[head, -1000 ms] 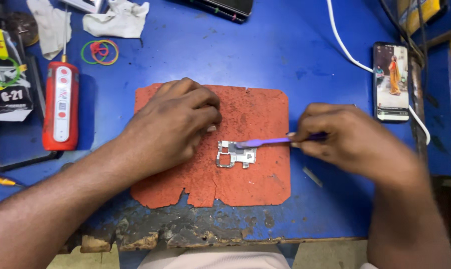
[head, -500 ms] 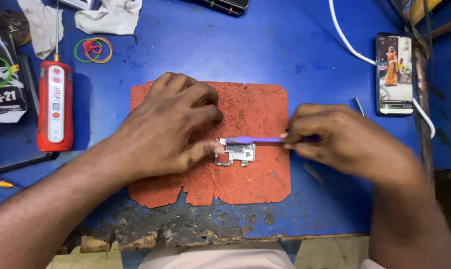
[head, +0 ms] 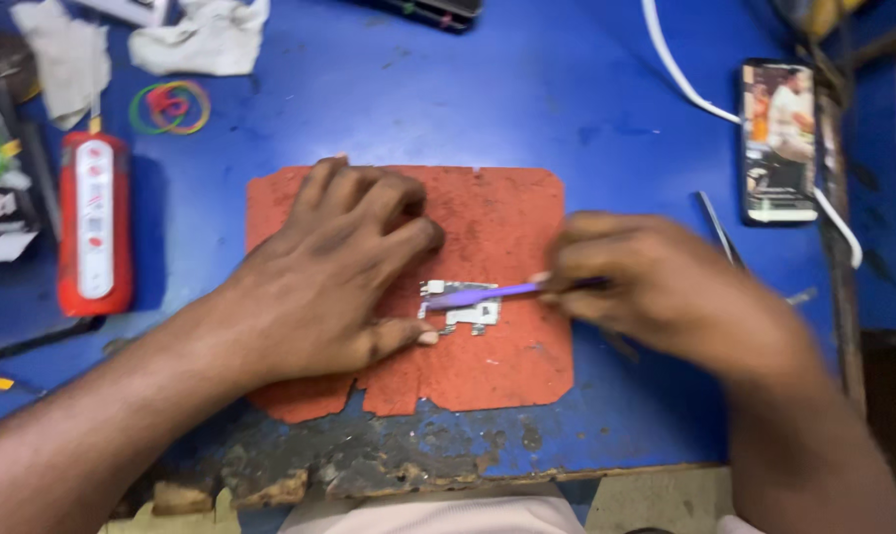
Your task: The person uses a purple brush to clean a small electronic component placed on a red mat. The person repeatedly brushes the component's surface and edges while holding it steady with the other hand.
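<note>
- The small metal circuit board (head: 460, 305) lay flat near the middle of the orange work mat (head: 497, 213), which itself sat on the blue bench (head: 527, 99); the mat probably served to keep the board from sliding.
- The left hand (head: 339, 267) rested palm-down on the mat, fingers curled, thumb tip touching the board's lower left edge, apparently pinning the board in place. It grasped nothing; it pressed rather than clenched.
- The right hand (head: 656, 287) was closed in a pinch around the handle of a purple brush (head: 483, 294), held nearly level so that its head lay across the board's top face, an angle suited to scrubbing.
- The right hand was motion-blurred; exact finger positions could not be read.
- Off the mat: a red handheld tool (head: 94, 222) to the left, coloured rubber bands (head: 169, 106) and white rags (head: 196, 40) at upper left, a phone (head: 776, 138) with a lit screen and a white cable (head: 680, 74) at upper right, tweezers (head: 717, 229) just beyond the right hand.
</note>
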